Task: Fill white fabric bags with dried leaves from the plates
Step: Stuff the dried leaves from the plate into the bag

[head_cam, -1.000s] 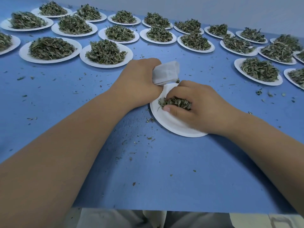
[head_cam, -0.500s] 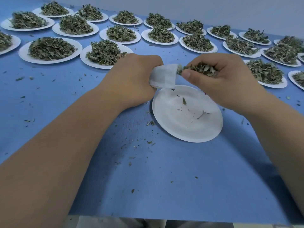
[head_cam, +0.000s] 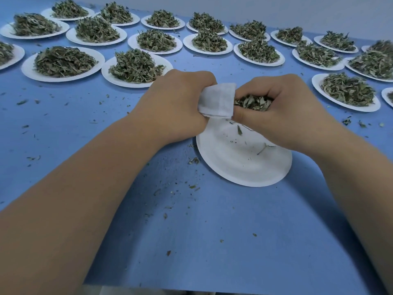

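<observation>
Left hand (head_cam: 176,105) is gripping the small white fabric bag (head_cam: 219,101) over the round white paper plate's (head_cam: 244,167) eleven o'clock rim, mouth turned to three o'clock to meet the dried green leaves (head_cam: 253,103) the right hand (head_cam: 287,116) is clutching.

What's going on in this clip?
A person is filling a white fabric bag with dried leaves. The left grip holds the bag, and the right grip holds a clump of the leaves against the bag's right edge. Below them, the near plate holds only scraps. Heaped plates sit farther back on the blue table.
</observation>
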Action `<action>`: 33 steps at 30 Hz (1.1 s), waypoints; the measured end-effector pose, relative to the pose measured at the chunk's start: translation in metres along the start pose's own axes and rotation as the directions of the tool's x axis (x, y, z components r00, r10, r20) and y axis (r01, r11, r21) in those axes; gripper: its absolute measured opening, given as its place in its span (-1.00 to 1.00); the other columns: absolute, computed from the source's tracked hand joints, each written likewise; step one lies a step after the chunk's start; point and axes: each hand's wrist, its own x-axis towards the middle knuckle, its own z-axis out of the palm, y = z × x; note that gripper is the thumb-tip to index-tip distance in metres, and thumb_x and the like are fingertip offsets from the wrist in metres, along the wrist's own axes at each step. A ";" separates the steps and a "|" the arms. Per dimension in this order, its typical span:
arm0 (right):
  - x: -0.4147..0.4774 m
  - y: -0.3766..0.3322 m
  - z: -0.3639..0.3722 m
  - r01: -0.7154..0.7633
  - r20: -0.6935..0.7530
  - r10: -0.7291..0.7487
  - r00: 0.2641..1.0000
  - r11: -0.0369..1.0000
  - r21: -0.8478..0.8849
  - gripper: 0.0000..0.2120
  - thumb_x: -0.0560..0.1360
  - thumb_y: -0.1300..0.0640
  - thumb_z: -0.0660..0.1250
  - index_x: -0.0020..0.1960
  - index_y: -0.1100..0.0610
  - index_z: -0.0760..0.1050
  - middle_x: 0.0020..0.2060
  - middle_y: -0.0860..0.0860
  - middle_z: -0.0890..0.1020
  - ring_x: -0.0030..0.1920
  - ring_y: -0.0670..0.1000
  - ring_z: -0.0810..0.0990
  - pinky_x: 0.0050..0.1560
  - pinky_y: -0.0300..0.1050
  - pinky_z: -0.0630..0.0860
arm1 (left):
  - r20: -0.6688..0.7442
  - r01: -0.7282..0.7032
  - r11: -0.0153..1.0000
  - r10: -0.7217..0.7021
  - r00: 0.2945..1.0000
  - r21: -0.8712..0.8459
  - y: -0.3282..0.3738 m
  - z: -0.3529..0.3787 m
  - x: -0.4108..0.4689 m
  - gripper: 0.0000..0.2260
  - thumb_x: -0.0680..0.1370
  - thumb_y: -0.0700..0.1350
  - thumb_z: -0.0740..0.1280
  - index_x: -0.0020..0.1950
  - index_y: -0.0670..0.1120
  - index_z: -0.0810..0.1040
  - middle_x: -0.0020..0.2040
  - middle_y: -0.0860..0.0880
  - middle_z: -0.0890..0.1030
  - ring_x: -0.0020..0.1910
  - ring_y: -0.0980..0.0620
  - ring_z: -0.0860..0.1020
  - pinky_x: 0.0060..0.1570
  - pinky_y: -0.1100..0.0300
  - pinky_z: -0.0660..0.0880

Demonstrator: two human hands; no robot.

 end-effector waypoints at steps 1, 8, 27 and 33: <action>0.000 -0.002 0.000 0.011 -0.024 -0.010 1.000 1.000 0.017 -0.90 0.47 0.09 0.56 -0.07 -0.09 0.70 -0.25 -0.17 0.70 -0.32 -0.10 0.68 -0.32 -0.37 0.50 | 0.009 -0.008 1.000 0.008 1.000 0.020 0.001 0.000 0.000 -0.79 0.43 -0.13 0.37 0.03 0.07 0.52 -0.23 0.03 0.56 -0.22 -0.09 0.52 -0.26 0.02 0.52; 0.000 -0.006 0.003 0.016 -0.125 -0.010 0.992 0.999 0.042 -0.75 0.40 0.09 0.61 -0.09 -0.02 0.54 -0.27 -0.15 0.63 -0.37 -0.21 0.59 -0.37 -0.39 0.48 | 0.005 -0.022 0.992 0.021 1.000 0.124 0.006 -0.005 0.001 -0.75 0.43 -0.12 0.39 0.09 0.04 0.52 -0.22 0.00 0.54 -0.21 -0.14 0.50 -0.25 -0.03 0.53; 0.000 0.003 0.003 -0.154 -0.017 0.169 0.985 0.930 0.333 -0.73 0.31 0.06 0.65 -0.12 0.03 0.60 -0.29 0.00 0.62 -0.37 -0.04 0.50 -0.33 -0.11 0.48 | 0.083 -0.022 0.987 0.008 0.997 0.160 0.015 -0.005 0.000 -0.69 0.46 -0.01 0.39 0.19 0.10 0.49 -0.19 0.01 0.53 -0.18 -0.15 0.51 -0.27 0.05 0.45; 0.005 0.001 0.001 -0.322 0.143 0.291 0.946 0.796 0.512 -0.81 0.31 0.22 0.47 -0.08 0.06 0.67 -0.18 0.10 0.63 -0.23 0.09 0.50 -0.20 0.03 0.41 | 0.062 -0.053 0.992 0.046 0.997 0.119 0.020 -0.004 -0.003 -0.58 0.45 0.28 0.38 0.18 0.08 0.49 -0.23 0.09 0.51 -0.17 -0.08 0.51 -0.20 0.03 0.46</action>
